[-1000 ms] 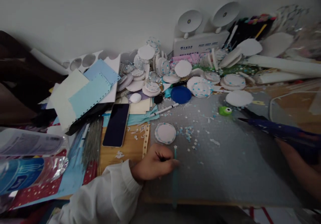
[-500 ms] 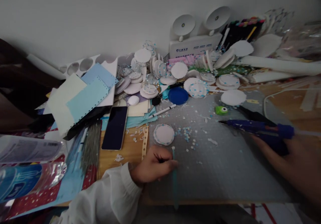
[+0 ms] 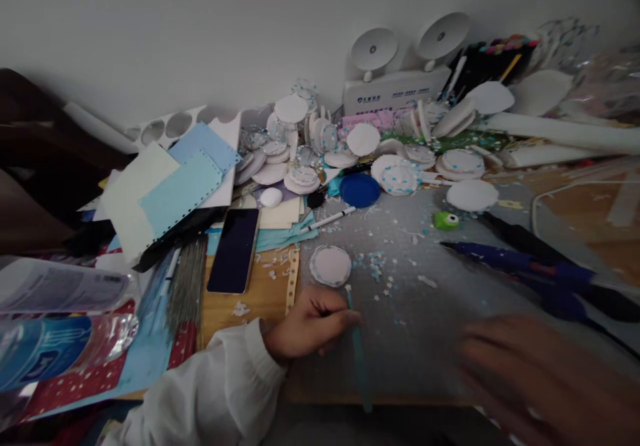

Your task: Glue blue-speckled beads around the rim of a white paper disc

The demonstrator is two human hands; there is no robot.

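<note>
My left hand (image 3: 310, 323), in a white sleeve, rests on the near edge of the grey mat (image 3: 450, 313) and pinches a thin teal stick (image 3: 359, 353) that points toward me. Just beyond its knuckles lies a white foam disc (image 3: 330, 266) with blue dots round its rim, next to scattered blue and white confetti (image 3: 375, 269). My right hand (image 3: 540, 379) is a blur low at the right, fingers stretched leftward over the mat, holding nothing. A blue glue gun (image 3: 525, 269) lies on the mat beyond it, apart from the hand.
A dark phone (image 3: 233, 249), paper sheets (image 3: 170, 186) and a plastic bottle (image 3: 45, 346) crowd the left. At the back are piled white discs (image 3: 300, 153), a blue lid (image 3: 360, 189), a pen (image 3: 327, 219), a green googly-eyed punch (image 3: 447, 220) and a white twin-dish device (image 3: 400, 79).
My right hand held the blue glue gun; it now lies on the mat and the hand has swept left and nearer to me. The left hand barely shifted; the stick tilted slightly.
</note>
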